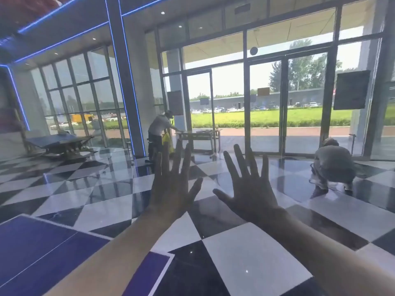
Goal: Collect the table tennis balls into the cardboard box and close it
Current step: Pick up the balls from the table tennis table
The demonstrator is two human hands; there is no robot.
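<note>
Two empty hands, the left hand (171, 193) and right hand (251, 197), are held up with fingers spread past the bench (38, 253) corner; neither balls nor box show, so looking down and around for them should come first.

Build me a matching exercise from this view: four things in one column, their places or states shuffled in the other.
Column one
1. left hand
2. right hand
3. near table tennis table
4. crouching person

Column two
A. far right of the view, low down
B. bottom left corner, blue top
C. fingers spread, thumb toward the view's right
D. fingers spread, thumb toward the view's left

Pairs: 1-C, 2-D, 3-B, 4-A.
</note>
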